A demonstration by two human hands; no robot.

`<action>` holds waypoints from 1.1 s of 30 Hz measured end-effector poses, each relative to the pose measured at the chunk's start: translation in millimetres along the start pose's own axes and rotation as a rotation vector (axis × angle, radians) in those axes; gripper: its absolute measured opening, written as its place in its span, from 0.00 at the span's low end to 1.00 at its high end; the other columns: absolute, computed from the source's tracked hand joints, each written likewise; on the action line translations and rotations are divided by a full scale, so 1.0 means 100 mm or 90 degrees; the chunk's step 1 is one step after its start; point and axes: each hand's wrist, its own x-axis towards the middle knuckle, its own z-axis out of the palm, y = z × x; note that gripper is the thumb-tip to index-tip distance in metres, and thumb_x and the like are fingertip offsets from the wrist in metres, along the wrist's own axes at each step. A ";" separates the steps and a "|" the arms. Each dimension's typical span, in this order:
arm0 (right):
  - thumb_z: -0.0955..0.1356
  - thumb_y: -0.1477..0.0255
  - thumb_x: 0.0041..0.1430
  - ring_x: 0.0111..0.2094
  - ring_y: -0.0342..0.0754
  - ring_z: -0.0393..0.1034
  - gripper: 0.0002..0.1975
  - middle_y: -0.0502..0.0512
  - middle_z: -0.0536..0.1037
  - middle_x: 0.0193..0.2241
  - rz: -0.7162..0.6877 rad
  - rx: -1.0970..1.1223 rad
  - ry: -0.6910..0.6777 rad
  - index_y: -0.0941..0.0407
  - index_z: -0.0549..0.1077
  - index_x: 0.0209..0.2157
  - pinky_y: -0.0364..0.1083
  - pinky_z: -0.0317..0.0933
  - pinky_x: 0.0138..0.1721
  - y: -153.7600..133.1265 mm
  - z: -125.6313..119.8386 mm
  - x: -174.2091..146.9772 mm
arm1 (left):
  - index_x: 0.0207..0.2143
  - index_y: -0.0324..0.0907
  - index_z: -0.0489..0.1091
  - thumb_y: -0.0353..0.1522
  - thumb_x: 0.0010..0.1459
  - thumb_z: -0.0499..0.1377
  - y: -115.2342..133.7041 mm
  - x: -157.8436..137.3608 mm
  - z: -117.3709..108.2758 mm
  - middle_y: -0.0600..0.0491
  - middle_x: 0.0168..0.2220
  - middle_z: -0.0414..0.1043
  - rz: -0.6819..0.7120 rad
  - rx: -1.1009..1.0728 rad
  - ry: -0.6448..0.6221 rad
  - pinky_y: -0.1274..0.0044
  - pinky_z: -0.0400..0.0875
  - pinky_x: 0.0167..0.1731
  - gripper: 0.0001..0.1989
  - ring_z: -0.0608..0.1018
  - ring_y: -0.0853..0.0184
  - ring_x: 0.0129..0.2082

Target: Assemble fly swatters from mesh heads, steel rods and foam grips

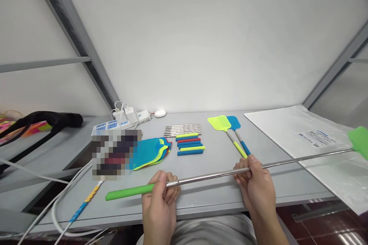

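A green fly swatter (201,178) with a long telescopic metal rod stretches across in front of me. My left hand (161,191) is closed round it where the green grip meets the rod. Farther along the rod, my right hand (254,178) pinches the metal. The swatter's green head (359,141) is at the right edge, partly cut off. Just beyond my right hand lie a yellow swatter (221,123) and a blue swatter (235,123). Several coloured handle grips (189,147) lie in a stack mid-table, with metal rods (182,129) behind them.
Blue and yellow swatter heads (148,153) are piled left of the grips, beside a blurred-out patch. A power strip (110,125) with white plugs and cables stands at the back left. A white plastic bag (304,149) covers the right side of the grey table (212,195).
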 end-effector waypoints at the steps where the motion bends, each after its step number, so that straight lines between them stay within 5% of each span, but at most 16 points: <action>1: 0.68 0.61 0.61 0.19 0.41 0.49 0.24 0.43 0.52 0.16 -0.024 0.005 0.021 0.54 0.56 0.17 0.43 0.51 0.20 -0.04 -0.01 0.01 | 0.17 0.42 0.52 0.37 0.62 0.59 0.00 -0.01 0.01 0.60 0.17 0.47 0.010 0.006 0.011 0.78 0.51 0.18 0.24 0.52 0.73 0.17; 5: 0.67 0.63 0.62 0.18 0.40 0.48 0.23 0.43 0.52 0.16 -0.075 0.016 0.074 0.54 0.55 0.17 0.43 0.52 0.21 -0.22 -0.10 0.08 | 0.18 0.43 0.52 0.38 0.61 0.60 0.01 -0.04 0.03 0.61 0.17 0.46 0.008 0.025 -0.002 0.79 0.52 0.18 0.24 0.51 0.73 0.18; 11: 0.67 0.64 0.61 0.17 0.40 0.45 0.22 0.42 0.51 0.16 -0.001 0.010 0.095 0.54 0.55 0.19 0.42 0.51 0.19 -0.26 -0.22 0.19 | 0.19 0.42 0.57 0.47 0.60 0.59 0.02 -0.04 -0.01 0.60 0.18 0.51 -0.064 0.053 -0.086 0.80 0.52 0.18 0.25 0.55 0.74 0.18; 17: 0.68 0.65 0.60 0.18 0.40 0.47 0.23 0.42 0.51 0.15 -0.041 -0.001 0.105 0.54 0.54 0.18 0.42 0.52 0.19 -0.24 -0.21 0.19 | 0.17 0.42 0.56 0.41 0.61 0.57 0.28 0.09 -0.02 0.60 0.17 0.49 0.053 0.018 0.052 0.80 0.53 0.17 0.23 0.53 0.74 0.16; 20: 0.67 0.65 0.60 0.18 0.40 0.48 0.22 0.43 0.52 0.16 -0.024 0.002 0.115 0.54 0.54 0.18 0.42 0.53 0.19 -0.17 -0.09 0.09 | 0.18 0.43 0.51 0.42 0.60 0.58 0.20 0.11 0.06 0.62 0.17 0.47 0.052 0.013 0.111 0.81 0.51 0.15 0.24 0.51 0.75 0.15; 27: 0.66 0.61 0.63 0.20 0.41 0.51 0.24 0.44 0.53 0.17 0.018 0.002 0.010 0.54 0.55 0.18 0.43 0.54 0.23 0.08 0.21 -0.23 | 0.21 0.44 0.52 0.49 0.63 0.52 -0.27 -0.10 0.23 0.62 0.15 0.49 -0.090 0.047 -0.067 0.80 0.52 0.17 0.24 0.53 0.75 0.14; 33: 0.64 0.52 0.62 0.21 0.42 0.55 0.23 0.45 0.56 0.18 0.036 -0.022 -0.044 0.55 0.67 0.23 0.43 0.53 0.23 0.02 0.04 -0.17 | 0.18 0.44 0.54 0.43 0.63 0.54 0.02 -0.02 0.15 0.61 0.14 0.50 0.002 0.043 0.046 0.79 0.55 0.17 0.23 0.55 0.73 0.15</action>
